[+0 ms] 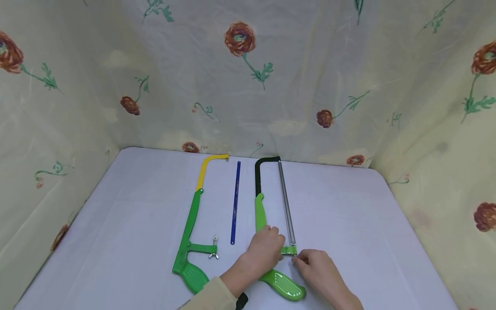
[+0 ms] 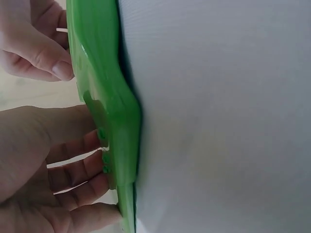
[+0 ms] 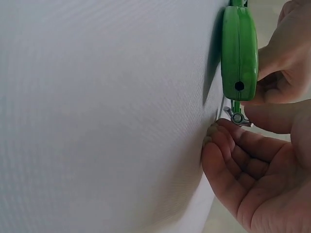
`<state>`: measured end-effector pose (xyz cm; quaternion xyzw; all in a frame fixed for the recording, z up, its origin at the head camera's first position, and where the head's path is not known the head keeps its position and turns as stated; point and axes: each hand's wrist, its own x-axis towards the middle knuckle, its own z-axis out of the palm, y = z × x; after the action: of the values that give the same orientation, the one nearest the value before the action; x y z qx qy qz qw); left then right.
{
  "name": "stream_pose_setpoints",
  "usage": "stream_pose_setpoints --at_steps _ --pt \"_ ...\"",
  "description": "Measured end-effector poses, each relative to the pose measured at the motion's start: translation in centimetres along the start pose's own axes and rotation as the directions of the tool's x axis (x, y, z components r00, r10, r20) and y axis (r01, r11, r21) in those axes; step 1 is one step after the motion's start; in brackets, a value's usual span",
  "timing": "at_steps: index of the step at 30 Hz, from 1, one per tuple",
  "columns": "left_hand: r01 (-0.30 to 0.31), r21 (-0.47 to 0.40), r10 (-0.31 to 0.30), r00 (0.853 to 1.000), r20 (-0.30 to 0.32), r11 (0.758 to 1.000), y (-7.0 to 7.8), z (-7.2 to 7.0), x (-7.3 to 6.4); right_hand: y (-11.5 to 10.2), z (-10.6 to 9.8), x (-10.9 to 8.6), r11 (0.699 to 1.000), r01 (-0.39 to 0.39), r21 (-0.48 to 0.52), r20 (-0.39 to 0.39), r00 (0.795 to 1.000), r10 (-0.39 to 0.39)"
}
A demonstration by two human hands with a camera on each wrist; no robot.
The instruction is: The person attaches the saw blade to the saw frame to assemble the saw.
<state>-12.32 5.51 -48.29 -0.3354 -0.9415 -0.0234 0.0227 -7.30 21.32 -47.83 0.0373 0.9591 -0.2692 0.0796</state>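
Note:
A light-green hacksaw [image 1: 260, 211] with a black front frame lies on the table, a grey blade [image 1: 286, 202] running along its right side. My left hand [image 1: 265, 245] grips its frame just above the handle [image 1: 286, 285]. In the left wrist view, the left hand's fingers [image 2: 92, 170] press against the side of the green frame [image 2: 124, 121]. With thumb and fingertips, my right hand [image 1: 319, 271] pinches the wing nut [image 3: 237, 119] at the blade's near end. The right wrist view shows the nut's metal wings, partly covered by that hand.
To the left lies a second hacksaw [image 1: 190, 219], darker green with a yellow front frame and no blade fitted; its wing nut [image 1: 214, 255] hangs at the lower arm. A loose blue blade [image 1: 235, 202] lies between the saws. Floral cloth [image 1: 286, 103] surrounds the white table [image 1: 348, 215].

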Motion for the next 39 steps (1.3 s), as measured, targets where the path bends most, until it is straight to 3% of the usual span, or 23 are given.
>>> stream_pose_setpoints --at_steps 15,39 --pt "0.049 -0.103 -0.050 0.999 -0.006 0.994 0.01 0.48 -0.01 0.28 0.10 0.10 1.000 -0.025 0.016 0.034 0.999 0.024" --pt "0.017 -0.172 -0.031 0.997 -0.078 0.985 -0.58 0.72 0.02 0.28 0.03 -0.03 1.000 0.008 0.028 -0.040 0.999 -0.007"
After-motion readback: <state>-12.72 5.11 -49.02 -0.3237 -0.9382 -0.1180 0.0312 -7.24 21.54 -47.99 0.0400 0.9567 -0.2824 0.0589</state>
